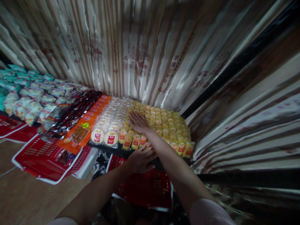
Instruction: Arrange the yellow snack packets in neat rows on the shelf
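Observation:
Rows of small yellow wrapped snack packets [164, 125] stand close together on a black shelf [120, 151]. My right hand [138, 122] lies flat on top of them near their left side, fingers stretched out. Lower down, my left hand [142, 158] is at the front edge of the rows, its fingers extended and partly under my right forearm. Neither hand appears to grip a packet. Just left of the yellow rows are white round rice crackers [111, 138] in clear wrappers, stacked in rows.
Further left lie an orange snack bag [81, 132], dark glossy packets [75, 109], white packets [30, 106] and green packets [21, 76]. Red baskets [42, 157] [150, 187] stand below the shelf. A patterned curtain [140, 47] hangs behind, with a black pole [225, 72] slanting at right.

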